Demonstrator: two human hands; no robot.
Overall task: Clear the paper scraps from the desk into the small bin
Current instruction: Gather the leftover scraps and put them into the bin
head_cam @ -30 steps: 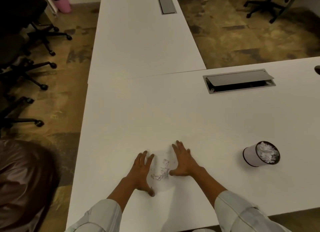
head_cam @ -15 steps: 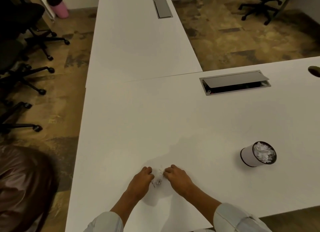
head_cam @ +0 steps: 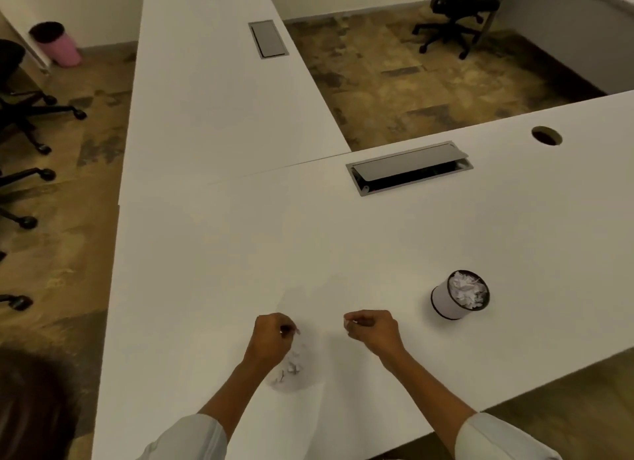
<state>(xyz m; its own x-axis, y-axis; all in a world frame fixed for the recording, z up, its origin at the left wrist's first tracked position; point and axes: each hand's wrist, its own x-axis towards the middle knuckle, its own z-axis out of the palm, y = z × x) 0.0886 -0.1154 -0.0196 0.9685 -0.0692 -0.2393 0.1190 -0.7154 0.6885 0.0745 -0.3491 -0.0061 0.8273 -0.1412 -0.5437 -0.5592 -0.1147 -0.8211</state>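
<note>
Bench surface, broad white laminate (head_cam: 343, 246), carries a small white cylindrical bin (head_cam: 458, 300), nearly full. Right hand (head_cam: 374, 329) and left hand (head_cam: 272, 336) each hold a closed grip pinching torn white paper scraps (head_cam: 291, 368); more lie beneath the left. Loose pinches may shed pieces during transfer, and the full bin may overflow.

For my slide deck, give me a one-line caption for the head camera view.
Both fists, left hand and right hand, pinch paper scraps near a scrap-filled small bin on a white desk.
</note>
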